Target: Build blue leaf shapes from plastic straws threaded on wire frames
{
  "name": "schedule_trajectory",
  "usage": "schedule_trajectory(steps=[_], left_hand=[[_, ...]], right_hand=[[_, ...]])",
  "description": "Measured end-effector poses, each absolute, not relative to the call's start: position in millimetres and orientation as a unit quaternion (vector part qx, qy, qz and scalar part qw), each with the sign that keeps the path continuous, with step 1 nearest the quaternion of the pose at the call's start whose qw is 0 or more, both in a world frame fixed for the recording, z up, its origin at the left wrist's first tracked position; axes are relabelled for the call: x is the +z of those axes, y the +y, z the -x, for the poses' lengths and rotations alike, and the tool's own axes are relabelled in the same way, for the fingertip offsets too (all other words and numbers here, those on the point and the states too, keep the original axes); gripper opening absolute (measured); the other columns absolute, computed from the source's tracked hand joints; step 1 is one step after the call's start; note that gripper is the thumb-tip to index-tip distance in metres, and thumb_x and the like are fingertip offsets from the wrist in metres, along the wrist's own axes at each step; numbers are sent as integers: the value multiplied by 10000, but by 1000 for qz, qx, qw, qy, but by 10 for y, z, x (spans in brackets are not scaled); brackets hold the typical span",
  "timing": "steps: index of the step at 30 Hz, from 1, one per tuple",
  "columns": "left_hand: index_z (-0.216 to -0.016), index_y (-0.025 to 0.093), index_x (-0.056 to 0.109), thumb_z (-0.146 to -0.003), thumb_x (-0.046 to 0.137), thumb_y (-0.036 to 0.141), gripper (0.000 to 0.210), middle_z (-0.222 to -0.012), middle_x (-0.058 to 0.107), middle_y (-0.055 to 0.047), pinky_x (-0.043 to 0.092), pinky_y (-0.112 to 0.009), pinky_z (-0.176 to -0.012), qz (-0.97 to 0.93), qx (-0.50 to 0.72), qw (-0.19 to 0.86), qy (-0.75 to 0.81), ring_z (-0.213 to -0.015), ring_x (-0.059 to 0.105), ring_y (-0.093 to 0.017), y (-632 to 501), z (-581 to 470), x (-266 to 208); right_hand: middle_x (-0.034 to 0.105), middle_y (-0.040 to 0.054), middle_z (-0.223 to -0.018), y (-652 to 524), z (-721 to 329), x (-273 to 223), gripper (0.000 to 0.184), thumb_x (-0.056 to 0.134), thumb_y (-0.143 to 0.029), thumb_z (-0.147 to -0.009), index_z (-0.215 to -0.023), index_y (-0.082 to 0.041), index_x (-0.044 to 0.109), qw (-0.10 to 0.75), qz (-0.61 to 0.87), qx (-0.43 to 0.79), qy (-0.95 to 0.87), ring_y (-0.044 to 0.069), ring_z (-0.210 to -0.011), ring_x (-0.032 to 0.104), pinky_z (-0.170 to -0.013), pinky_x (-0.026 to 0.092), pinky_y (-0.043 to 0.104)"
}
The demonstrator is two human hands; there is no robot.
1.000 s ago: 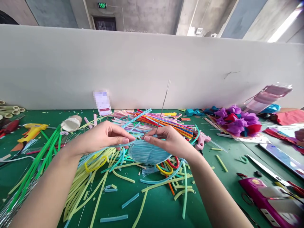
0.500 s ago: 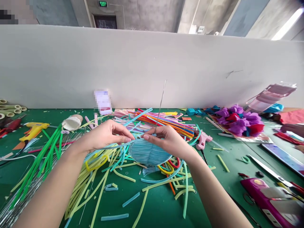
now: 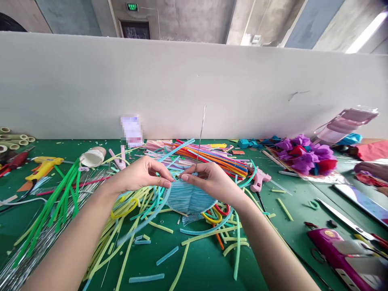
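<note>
So the blue chenille-stem leaf [image 3: 190,199] sits right between the hands, hanging toward the near side, midrib running near-far, wire stem [image 3: 201,135] sticking up from its far end. Right hand [image 3: 210,178] is closer, pinching that far edge; left hand [image 3: 147,174], just left, pinches a loose blue strip [image 3: 151,218].

Grn tabletop [image 3: 209,266], wht partition [image 3: 169,89] behind, gray conc wall [image 3: 188,20] w/ grn exit sign [image 3: 132,7]
</note>
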State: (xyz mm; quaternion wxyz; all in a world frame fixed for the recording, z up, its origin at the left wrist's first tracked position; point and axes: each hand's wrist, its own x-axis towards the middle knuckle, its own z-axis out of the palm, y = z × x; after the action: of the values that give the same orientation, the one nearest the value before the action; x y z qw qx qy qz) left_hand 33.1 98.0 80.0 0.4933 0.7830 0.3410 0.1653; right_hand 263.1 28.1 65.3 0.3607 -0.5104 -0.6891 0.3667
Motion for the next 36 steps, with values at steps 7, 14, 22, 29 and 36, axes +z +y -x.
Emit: schedule_trajectory(steps=[7, 14, 22, 29, 36], left_hand=[[-735, 204, 795, -721, 817, 356, 154, -774, 782, -39, 529, -298, -720, -805, 174, 465, 324, -761, 693, -206, 988, -370, 774], [-728, 184, 784, -753, 795, 372, 190, -779, 780, -51, 513, -300, -717, -828, 198, 424, 310, -749, 686, -210, 1014, -369, 715], [-999, 180, 787, -799, 758, 487, 368, -1019, 787, -98, 524, -303, -782, -731, 289, 535, 310, -927, 708, -259, 954, -396, 550], [-1318, 223, 637, -777, 817, 368, 588, -1261, 725, -94, 528, -390, -957, -548, 327, 692, 336, -1150, 666, -313, 486, -343, 255], [-1226, 197, 691, -747, 842, 295, 512, -1170, 770, -101, 556, -384, -943, -347, 401, 738, 418, -1118, 701, -312, 229, -17, -6]], right_hand=[[709, 19, -785, 281, -2617, 661, 321, 708, -486, -836, -891, -179, 788, 362, 518, 368, -682, 149, -692, 564, -598, 413, 238], [698, 12, -766, 291, -2618, 644, 342, 709, -490, -831, -884, -160, 779, 367, 523, 379, -670, 135, -682, 565, -590, 406, 224], [683, 11, -746, 314, -2673, 633, 439, 701, -578, -814, -899, -151, 759, 402, 525, 411, -628, 131, -635, 558, -553, 386, 228], [755, 65, -953, 341, -2569, 430, 490, 676, -608, -828, -1068, -185, 739, 485, 484, 564, -460, 211, -858, 692, -722, 528, 283], [721, 86, -996, 58, -2879, 180, 432, 476, -521, -954, -1115, -187, 698, 300, 594, 406, -626, 247, -918, 669, -823, 528, 390]])
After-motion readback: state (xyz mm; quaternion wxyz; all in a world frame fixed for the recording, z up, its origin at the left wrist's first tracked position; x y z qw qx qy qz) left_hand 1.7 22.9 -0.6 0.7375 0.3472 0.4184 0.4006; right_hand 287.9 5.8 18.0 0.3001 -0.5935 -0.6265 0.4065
